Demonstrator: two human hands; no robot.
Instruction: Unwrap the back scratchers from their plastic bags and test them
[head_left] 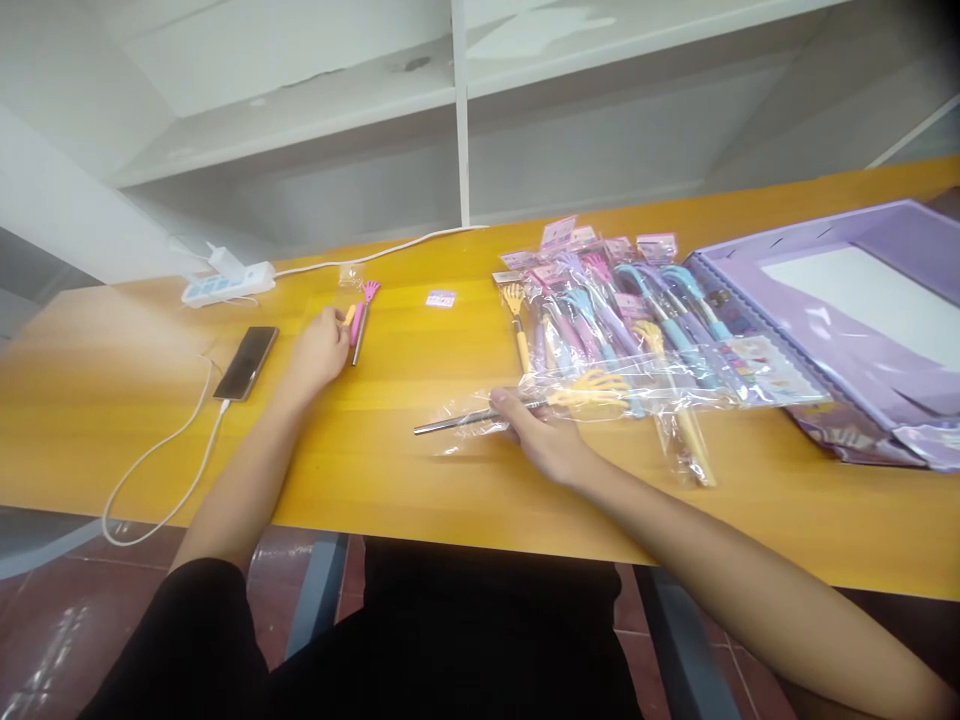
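Note:
My right hand (pixel 547 435) grips a back scratcher with a bare metal rod and a yellow claw head (pixel 592 390), partly inside a clear plastic sleeve (pixel 705 375). Over on the left, my left hand (pixel 322 350) is closed on a small yellow handle (pixel 349 316), of which only the tip shows. Beside those fingers lie a pink handle piece (pixel 356 325) and a pink-headed back scratcher (pixel 368 293) with its metal rod exposed. Several bagged back scratchers in pastel colours (pixel 585 310) are heaped behind and beyond my right hand.
A purple open box (pixel 814 235) stands at the right. On the left are a phone (pixel 247 362) on a white charging cable (pixel 202 475) and a power strip (pixel 229 284). A small printed label (pixel 440 298) lies mid-table. White shelving (pixel 463 120) rises behind.

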